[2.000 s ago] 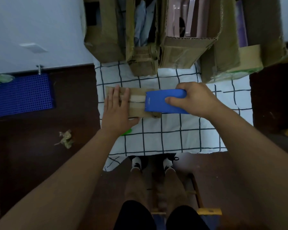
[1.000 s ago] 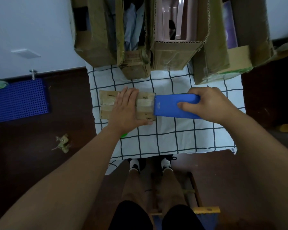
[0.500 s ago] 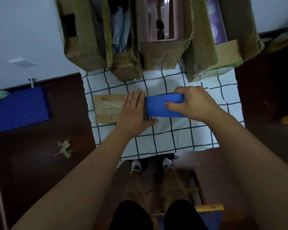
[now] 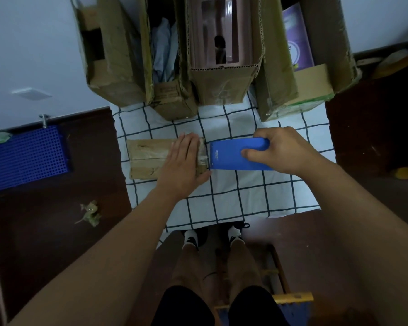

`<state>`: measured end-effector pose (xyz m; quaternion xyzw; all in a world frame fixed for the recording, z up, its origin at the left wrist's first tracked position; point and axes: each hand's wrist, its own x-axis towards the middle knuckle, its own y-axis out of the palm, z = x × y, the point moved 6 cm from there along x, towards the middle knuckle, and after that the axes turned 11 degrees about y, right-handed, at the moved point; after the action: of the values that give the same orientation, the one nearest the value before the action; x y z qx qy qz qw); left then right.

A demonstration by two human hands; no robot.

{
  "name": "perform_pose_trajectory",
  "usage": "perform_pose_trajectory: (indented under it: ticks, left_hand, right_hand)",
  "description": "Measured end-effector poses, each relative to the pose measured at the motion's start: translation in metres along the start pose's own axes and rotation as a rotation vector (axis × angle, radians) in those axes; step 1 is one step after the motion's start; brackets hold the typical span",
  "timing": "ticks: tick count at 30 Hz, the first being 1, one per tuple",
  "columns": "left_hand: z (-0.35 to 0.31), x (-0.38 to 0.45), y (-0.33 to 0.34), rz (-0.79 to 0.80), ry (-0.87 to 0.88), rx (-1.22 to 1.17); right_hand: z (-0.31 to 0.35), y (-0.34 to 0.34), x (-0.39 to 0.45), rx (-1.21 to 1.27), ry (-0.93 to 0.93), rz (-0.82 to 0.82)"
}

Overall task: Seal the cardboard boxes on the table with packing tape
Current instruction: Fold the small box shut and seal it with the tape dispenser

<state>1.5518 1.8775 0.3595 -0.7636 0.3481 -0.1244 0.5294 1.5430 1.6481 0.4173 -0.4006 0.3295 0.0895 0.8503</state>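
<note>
Left grip (image 4: 179,165) flat, fingers straight, pressing small taped brown cardboard box (image 4: 149,158) near surface's (image 4: 245,196) left edge; right grip (image 4: 283,151) grasping blue rectangular tape dispenser (image 4: 231,155) just beside.

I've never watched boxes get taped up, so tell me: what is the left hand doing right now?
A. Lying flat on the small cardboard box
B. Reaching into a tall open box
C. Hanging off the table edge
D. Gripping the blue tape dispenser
A: the left hand lies flat with straight fingers on the right end of the small cardboard box, while the right hand grips the blue tape dispenser.
</note>
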Motion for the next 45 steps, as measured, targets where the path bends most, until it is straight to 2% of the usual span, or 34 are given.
perform_pose_trajectory:
  ticks: [12, 18, 21, 24, 27, 30, 33, 38, 45]
  left_hand:
    - [-0.001, 0.0, 0.004, 0.033, -0.01, 0.009]
    - [-0.003, -0.002, 0.009, 0.032, -0.01, 0.091]
    - [-0.002, -0.001, 0.013, 0.047, -0.013, 0.104]
    - [0.0, -0.001, 0.016, 0.084, -0.027, 0.102]
    - [-0.002, -0.001, 0.01, 0.014, -0.043, 0.043]
    - [-0.004, 0.003, 0.002, -0.17, -0.148, -0.121]
    - [-0.008, 0.009, 0.001, -0.294, -0.194, -0.111]
    - [-0.011, 0.017, 0.014, -0.259, -0.264, -0.022]
    - [-0.01, 0.021, 0.024, -0.179, -0.276, 0.094]
  right_hand:
    - [0.005, 0.018, 0.01, -0.031, 0.024, -0.035]
    - [0.025, 0.022, 0.012, -0.054, -0.05, -0.074]
    - [0.032, 0.029, 0.014, -0.225, -0.085, -0.114]
    - [0.014, 0.039, 0.011, -0.367, -0.023, -0.108]
    - [-0.006, 0.042, 0.001, -0.236, -0.018, -0.174]
    - [-0.013, 0.034, -0.006, -0.077, 0.022, -0.278]
    - [-0.013, 0.029, -0.005, 0.004, 0.072, -0.311]
    - [-0.015, 0.03, -0.002, 0.053, 0.107, -0.314]
    - [-0.016, 0.03, -0.004, 0.074, 0.112, -0.306]
